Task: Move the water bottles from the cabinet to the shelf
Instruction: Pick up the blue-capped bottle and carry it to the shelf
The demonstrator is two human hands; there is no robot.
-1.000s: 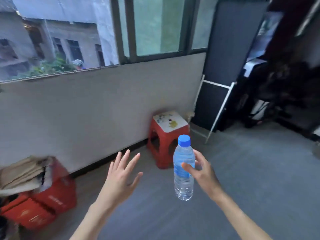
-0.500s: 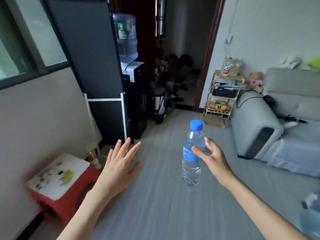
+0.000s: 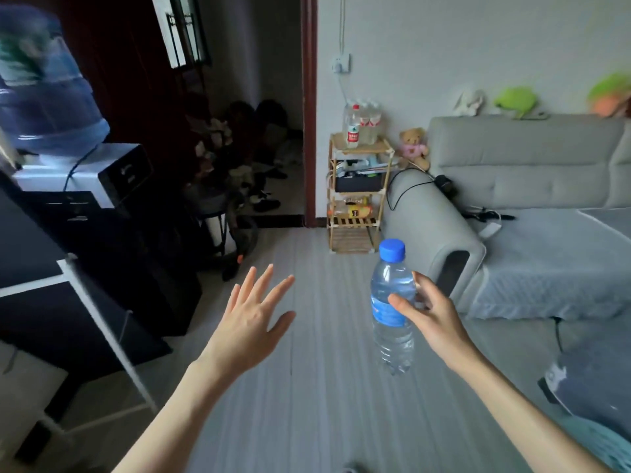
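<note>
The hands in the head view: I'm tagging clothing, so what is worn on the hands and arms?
Nothing shows on them. The left hand and right hand wear no gloves, rings, watch or bands, and both forearms are bare to the frame's edge, with no sleeve in view.

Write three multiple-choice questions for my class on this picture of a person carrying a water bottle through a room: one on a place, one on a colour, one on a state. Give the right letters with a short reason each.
1. Where does the wooden shelf stand?
A. between the doorway and the sofa
B. under the window
C. behind the water dispenser

2. What colour is the cap of the carried bottle?
A. red
B. blue
C. white

3. What is the left hand doing?
A. gripping the bottle
B. held open and holding nothing
C. resting on the sofa

Answers:
1 A, the shelf stands against the wall beside the sofa arm, right of the doorway.
2 B, the cap is plainly blue.
3 B, its fingers are spread in the air, while the right hand grips the bottle.
</note>
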